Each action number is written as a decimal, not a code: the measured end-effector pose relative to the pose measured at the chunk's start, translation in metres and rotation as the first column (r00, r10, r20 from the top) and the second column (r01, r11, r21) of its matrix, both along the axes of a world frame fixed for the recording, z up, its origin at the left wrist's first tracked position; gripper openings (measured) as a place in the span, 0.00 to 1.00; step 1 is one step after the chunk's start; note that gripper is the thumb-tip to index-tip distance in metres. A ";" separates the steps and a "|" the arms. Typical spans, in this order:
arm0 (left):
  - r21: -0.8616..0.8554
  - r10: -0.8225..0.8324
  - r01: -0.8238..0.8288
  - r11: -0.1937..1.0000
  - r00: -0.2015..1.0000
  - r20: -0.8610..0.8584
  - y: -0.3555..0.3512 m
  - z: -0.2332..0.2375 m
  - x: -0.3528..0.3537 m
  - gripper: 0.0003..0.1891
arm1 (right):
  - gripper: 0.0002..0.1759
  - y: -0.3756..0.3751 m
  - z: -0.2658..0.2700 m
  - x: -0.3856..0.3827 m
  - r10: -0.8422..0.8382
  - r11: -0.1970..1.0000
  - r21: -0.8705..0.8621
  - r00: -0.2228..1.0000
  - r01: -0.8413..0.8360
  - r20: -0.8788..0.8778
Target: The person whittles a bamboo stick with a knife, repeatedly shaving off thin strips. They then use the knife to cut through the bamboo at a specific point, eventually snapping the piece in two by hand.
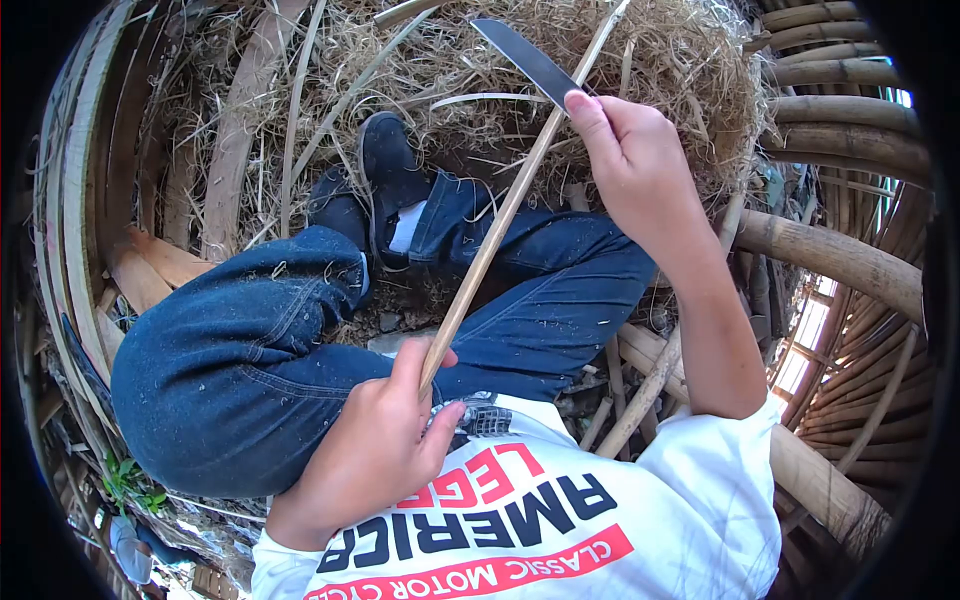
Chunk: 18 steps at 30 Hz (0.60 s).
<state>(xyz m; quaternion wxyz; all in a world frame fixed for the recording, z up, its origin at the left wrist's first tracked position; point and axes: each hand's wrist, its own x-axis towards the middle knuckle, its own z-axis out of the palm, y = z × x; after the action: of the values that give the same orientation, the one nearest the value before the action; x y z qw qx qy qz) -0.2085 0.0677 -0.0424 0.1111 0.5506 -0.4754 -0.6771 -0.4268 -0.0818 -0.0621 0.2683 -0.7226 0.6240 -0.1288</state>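
Observation:
A long, thin bamboo strip (pixel 508 205) runs diagonally from my lap up past the top edge of the view. Its lower end is gripped in my left hand (pixel 385 440), close to my shirt, with the fingers wrapped around it. My right hand (pixel 640 175) is closed on a knife, the thumb pressed near the base of the blade; the handle is hidden in the fist. The dark knife blade (pixel 520 58) points up and left and crosses the strip, apparently against it. Both hands are above my bent legs in blue jeans (pixel 240 360).
A heap of pale shavings (pixel 690 60) lies beyond my dark shoes (pixel 392 165). Long split bamboo slats (pixel 70 200) stand along the left. Thick bamboo poles (pixel 840 255) flank my right arm. A small green plant (pixel 130 485) and another person (pixel 130 548) appear at lower left.

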 end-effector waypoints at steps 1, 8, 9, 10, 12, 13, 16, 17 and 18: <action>0.002 0.000 0.000 1.000 1.000 -0.001 0.001 -0.001 0.000 0.19 | 0.25 0.001 -0.001 -0.001 0.000 1.000 0.002 1.000 0.000 -0.001; -0.031 -0.018 0.018 0.999 1.000 0.016 0.002 -0.005 -0.002 0.19 | 0.26 0.008 -0.014 -0.006 -0.082 0.983 0.172 0.987 0.058 0.138; -0.045 -0.010 0.011 0.999 1.000 0.020 0.003 -0.006 -0.003 0.19 | 0.26 0.012 -0.012 -0.003 -0.118 0.956 0.289 0.976 0.061 0.183; -0.042 -0.010 0.011 0.999 1.000 0.021 0.001 -0.005 -0.002 0.19 | 0.25 0.022 -0.009 0.008 -0.060 0.965 0.261 0.982 0.011 0.179; -0.046 -0.088 0.091 0.995 0.994 0.071 -0.004 -0.004 0.000 0.20 | 0.25 0.027 -0.014 0.013 -0.001 0.996 0.089 0.980 -0.017 0.197; -0.044 -0.087 0.090 0.995 0.994 0.071 -0.002 -0.006 0.000 0.20 | 0.25 0.028 -0.013 0.012 0.000 0.996 0.090 0.980 -0.018 0.197; -0.121 -0.001 0.010 0.993 0.997 0.074 0.008 -0.011 -0.002 0.19 | 0.25 0.021 -0.011 0.003 -0.042 0.977 0.214 0.994 0.019 0.103; -0.137 -0.016 0.030 0.990 0.994 0.105 0.010 -0.011 -0.003 0.20 | 0.26 0.012 -0.011 -0.003 -0.060 0.982 0.183 0.995 0.044 0.080; -0.155 -0.033 0.053 0.986 0.991 0.130 0.011 -0.011 -0.003 0.20 | 0.26 0.002 -0.010 -0.010 -0.081 0.986 0.148 0.995 0.072 0.051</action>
<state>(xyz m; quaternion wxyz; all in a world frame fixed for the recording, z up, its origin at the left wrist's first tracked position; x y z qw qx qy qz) -0.2120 0.0785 -0.0535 0.1094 0.5717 -0.5455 -0.6030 -0.4364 -0.0794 -0.0723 0.3330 -0.6726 0.6510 -0.1136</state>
